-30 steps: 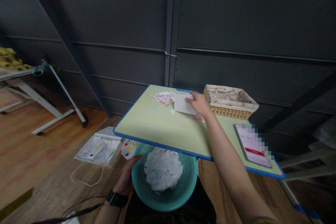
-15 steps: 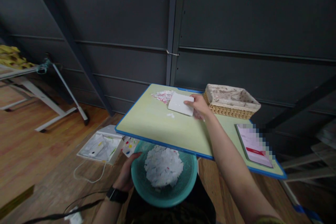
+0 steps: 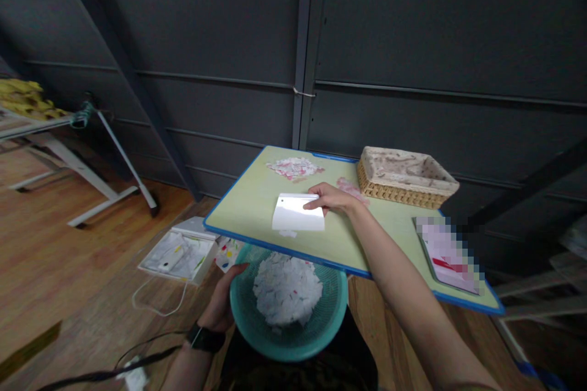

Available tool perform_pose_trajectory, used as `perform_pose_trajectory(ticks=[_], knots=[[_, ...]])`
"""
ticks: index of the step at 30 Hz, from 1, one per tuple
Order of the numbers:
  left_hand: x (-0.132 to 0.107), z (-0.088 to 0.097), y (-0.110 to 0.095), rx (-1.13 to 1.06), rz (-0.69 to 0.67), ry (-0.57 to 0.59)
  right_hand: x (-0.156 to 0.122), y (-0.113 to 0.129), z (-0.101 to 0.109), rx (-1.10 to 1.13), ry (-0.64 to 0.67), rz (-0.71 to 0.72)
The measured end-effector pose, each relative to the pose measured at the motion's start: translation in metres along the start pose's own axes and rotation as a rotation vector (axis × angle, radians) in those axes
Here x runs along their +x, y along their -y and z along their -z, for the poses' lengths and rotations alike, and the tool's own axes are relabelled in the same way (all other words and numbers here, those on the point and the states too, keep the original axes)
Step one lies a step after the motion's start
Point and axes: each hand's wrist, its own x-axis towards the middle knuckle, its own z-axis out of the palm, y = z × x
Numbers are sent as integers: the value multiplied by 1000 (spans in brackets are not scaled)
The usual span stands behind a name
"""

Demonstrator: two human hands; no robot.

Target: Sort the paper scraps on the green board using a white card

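My right hand (image 3: 331,198) grips a white flat scraper card (image 3: 297,214) standing on edge on the green table (image 3: 257,208), with a few white paper bits (image 3: 288,233) in front of it near the blue front edge. My left hand (image 3: 221,303) holds the rim of a teal plastic basket (image 3: 330,317) below the table edge; the basket is full of white paper scraps (image 3: 287,287). A pile of pink and white scraps (image 3: 293,167) lies at the far side of the table, and a smaller pink pile (image 3: 351,188) sits beside the wicker basket.
A wicker basket (image 3: 406,176) stands at the back right of the table. A phone (image 3: 449,255) lies at the right front. On the wooden floor to the left lie a white box (image 3: 177,253) with a cable, and a white metal stand (image 3: 105,153). A dark panelled wall is behind.
My right hand has drawn the white card from the far pile toward the table's front edge, pushing a few paper bits along. The left hand keeps the teal basket below the edge.
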Motion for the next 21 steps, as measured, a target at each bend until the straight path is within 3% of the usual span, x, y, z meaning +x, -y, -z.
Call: perform_pose_trajectory(ticks=[3, 7, 12, 21], knots=[[1, 1, 1, -5, -15, -2, 0, 7, -15, 19, 153, -46], [0, 0, 0, -10, -26, -4, -2, 17, -30, 44, 251, -63], [-2, -1, -1, -12, -24, 5, -5, 18, -29, 61, 320, -69], [2, 2, 0, -8, -6, -11, 4, 9, -22, 304, 10, 121]])
